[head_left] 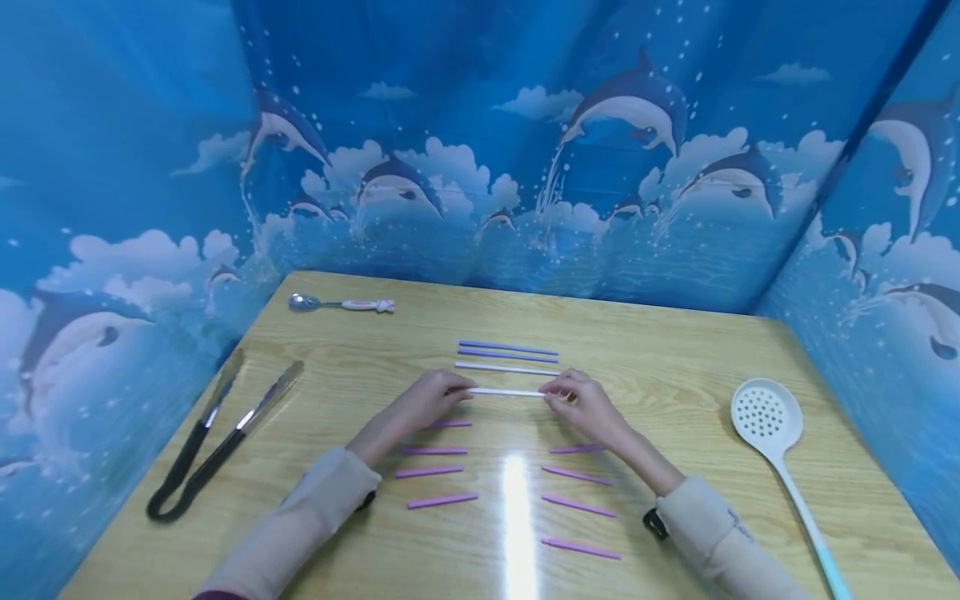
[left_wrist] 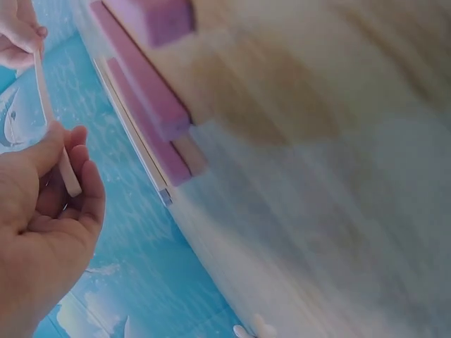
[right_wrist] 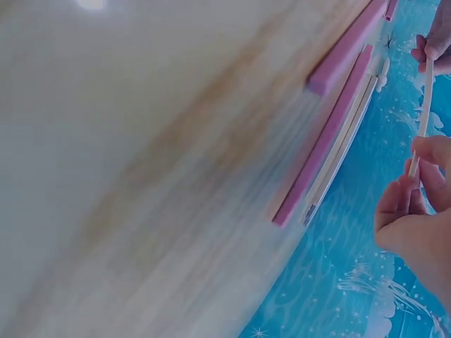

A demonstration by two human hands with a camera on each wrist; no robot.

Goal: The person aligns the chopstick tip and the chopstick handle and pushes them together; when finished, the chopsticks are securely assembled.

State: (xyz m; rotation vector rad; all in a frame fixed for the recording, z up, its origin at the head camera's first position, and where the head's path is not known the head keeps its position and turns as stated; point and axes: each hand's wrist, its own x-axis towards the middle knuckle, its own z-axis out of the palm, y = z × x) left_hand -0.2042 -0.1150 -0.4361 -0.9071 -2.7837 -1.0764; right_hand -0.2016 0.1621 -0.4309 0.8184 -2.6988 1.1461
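From where I stand, the blue dolphin curtain [head_left: 420, 242] takes up most of what's in sight, hanging behind the wooden table [head_left: 660, 350] and along both sides. On the table's left lie black-handled tongs [head_left: 217, 457], spread apart; on the right, a pale skimmer [head_left: 768, 429], its perforated head pointing far.

Between them, over the middle, reach the left hand [head_left: 431, 398] and the right hand [head_left: 587, 407]. Each has its thumb and curled fingers closed in a pinch, with no wide gap, on one end of the same thin white strip [head_left: 507, 392]. The wrist views show it raised off the table, a little bowed, one tip poking past the left thumb.

Far left lies a small spoon [head_left: 341, 305]. Just beyond the held strip rests another white strip [head_left: 506, 367], then two blue strips [head_left: 508, 356], roughly parallel. Nearer and shorter are the pink strips [head_left: 442, 501], in a left and a right column.

To handle this well, I'd pinch lightly and evenly, keep both ends at one height, and neither pull nor squeeze inward, as something so slim probably bends easily. The wrists should stay high too; the forearms pass over the pink pieces and could nudge them.
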